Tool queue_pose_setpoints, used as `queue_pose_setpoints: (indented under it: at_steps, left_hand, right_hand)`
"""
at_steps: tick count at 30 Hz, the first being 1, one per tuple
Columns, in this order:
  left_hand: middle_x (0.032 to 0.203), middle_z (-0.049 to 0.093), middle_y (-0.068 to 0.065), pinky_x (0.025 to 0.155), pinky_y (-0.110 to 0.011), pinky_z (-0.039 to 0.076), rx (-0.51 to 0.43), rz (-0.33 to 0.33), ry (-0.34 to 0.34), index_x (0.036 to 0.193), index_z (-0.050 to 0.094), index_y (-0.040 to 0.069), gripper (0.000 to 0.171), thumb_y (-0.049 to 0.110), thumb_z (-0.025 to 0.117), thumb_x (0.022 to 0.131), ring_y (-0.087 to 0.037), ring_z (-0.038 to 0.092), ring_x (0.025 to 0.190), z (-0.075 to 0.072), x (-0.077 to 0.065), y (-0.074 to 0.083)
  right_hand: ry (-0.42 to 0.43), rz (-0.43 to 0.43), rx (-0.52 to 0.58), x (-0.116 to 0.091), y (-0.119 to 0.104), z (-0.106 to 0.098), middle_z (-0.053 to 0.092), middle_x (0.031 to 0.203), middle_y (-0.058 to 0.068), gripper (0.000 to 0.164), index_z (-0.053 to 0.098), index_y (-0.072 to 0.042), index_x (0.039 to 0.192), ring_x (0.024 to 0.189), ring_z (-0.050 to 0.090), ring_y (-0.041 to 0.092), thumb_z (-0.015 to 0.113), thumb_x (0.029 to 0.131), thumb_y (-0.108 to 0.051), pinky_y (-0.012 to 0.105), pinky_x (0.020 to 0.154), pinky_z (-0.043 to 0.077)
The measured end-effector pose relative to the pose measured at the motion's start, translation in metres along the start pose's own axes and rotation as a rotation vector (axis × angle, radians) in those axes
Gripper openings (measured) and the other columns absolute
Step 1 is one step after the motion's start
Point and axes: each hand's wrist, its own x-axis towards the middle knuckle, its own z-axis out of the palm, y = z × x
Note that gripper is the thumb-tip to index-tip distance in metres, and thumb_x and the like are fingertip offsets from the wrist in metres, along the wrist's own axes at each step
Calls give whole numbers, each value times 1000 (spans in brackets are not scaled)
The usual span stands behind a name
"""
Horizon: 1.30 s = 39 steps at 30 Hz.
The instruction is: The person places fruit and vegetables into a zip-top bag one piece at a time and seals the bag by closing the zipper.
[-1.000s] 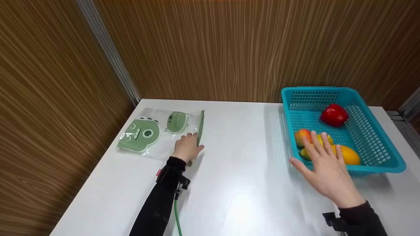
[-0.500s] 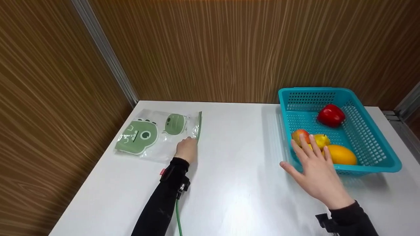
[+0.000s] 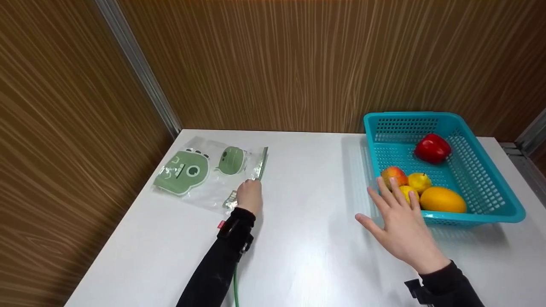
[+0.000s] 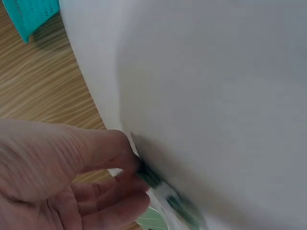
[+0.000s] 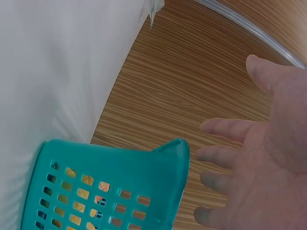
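A clear zip bag (image 3: 219, 179) printed with green cartoon monsters lies flat at the left of the white table. My left hand (image 3: 250, 196) pinches its green-edged opening near the close corner. In the left wrist view the thumb and fingertips meet on that green strip (image 4: 149, 176). My right hand (image 3: 405, 234) is spread with straight fingers, holding nothing, by the near left corner of a teal basket (image 3: 482, 218). Its fingertips overlap the basket's rim in the head view. The right wrist view shows the palm (image 5: 283, 177) beside the basket's wall.
Inside the basket sit a red bell pepper (image 3: 432, 148), a red-orange fruit (image 3: 393, 175), a yellow pear (image 3: 419, 182), an orange oval fruit (image 3: 442, 199) and a partly hidden yellow fruit (image 3: 406, 194). Wood-grain panels (image 3: 273, 64) stand behind and to the left.
The left hand's fingers have curled onto the bag's edge, and the bag has turned slightly. The spread right hand has drifted left, showing more of the fruit.
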Motion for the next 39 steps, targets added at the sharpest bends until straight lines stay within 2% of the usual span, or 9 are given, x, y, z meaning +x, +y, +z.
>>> queue_pose_setpoints:
  at_steps: [4, 7, 11, 15, 23, 30, 35, 39]
  left_hand:
    - [76, 72, -18, 63, -36, 55, 29, -39, 2, 83, 70, 1, 12, 0, 59, 80, -29, 70, 71, 1, 0, -1]
    - [78, 72, -19, 65, -38, 55, 7, -50, -21, 85, 69, 0, 10, -1, 61, 79, -31, 71, 73, -2, -1, -5]
    - [81, 72, -22, 67, -44, 55, -95, -50, -61, 85, 66, -1, 9, -3, 60, 79, -37, 71, 75, -6, -4, -12]
    - [81, 71, -23, 65, -48, 54, -193, -49, -90, 85, 65, -1, 10, -3, 57, 81, -40, 69, 74, -10, -13, -11]
    - [79, 68, -22, 64, -48, 52, -322, -33, -142, 86, 63, 0, 13, -8, 57, 79, -40, 67, 72, -31, -27, 9]
    - [84, 69, -18, 71, -44, 53, -444, -50, -162, 95, 69, 2, 28, -11, 61, 72, -36, 68, 77, -50, -31, 23]
    - [85, 69, -12, 70, -35, 53, -527, -99, -216, 103, 69, 5, 35, -10, 61, 73, -25, 67, 76, -60, -37, 37]
    - [84, 68, -9, 68, -31, 52, -548, -73, -222, 104, 70, 7, 36, -8, 61, 72, -21, 65, 75, -73, -43, 52]
  right_hand:
    - [-8, -15, -6, 2, -5, 4, 23, 158, 19, 79, 41, -7, 143, 149, 11, 40, 44, 89, -64, 67, 115, 1]
    - [-16, -25, -4, 3, -10, 7, 23, 158, 18, 79, 42, -7, 143, 149, 11, 39, 44, 89, -65, 67, 115, 3]
    - [-15, -47, -5, 5, -15, 12, 25, 158, 18, 76, 43, -8, 142, 149, 12, 38, 45, 89, -63, 67, 114, 6]
    - [-21, -74, -15, 6, -22, 21, 29, 157, 17, 73, 46, -9, 141, 148, 16, 38, 49, 89, -61, 68, 113, 9]
    - [-52, -105, 25, 22, -32, 41, 34, 155, 14, 67, 51, -11, 137, 147, 23, 36, 54, 88, -57, 66, 114, 11]
    - [-67, -99, 104, 44, -36, 54, 39, 151, 17, 60, 53, -9, 135, 146, 27, 37, 58, 90, -48, 66, 113, 18]
    - [-85, -107, 183, 60, -41, 65, 48, 144, 19, 55, 55, -7, 132, 141, 36, 38, 59, 90, -42, 60, 112, 29]
    - [-82, -77, 270, 68, -46, 69, 56, 137, 19, 51, 56, -5, 131, 132, 48, 37, 59, 91, -37, 54, 106, 40]
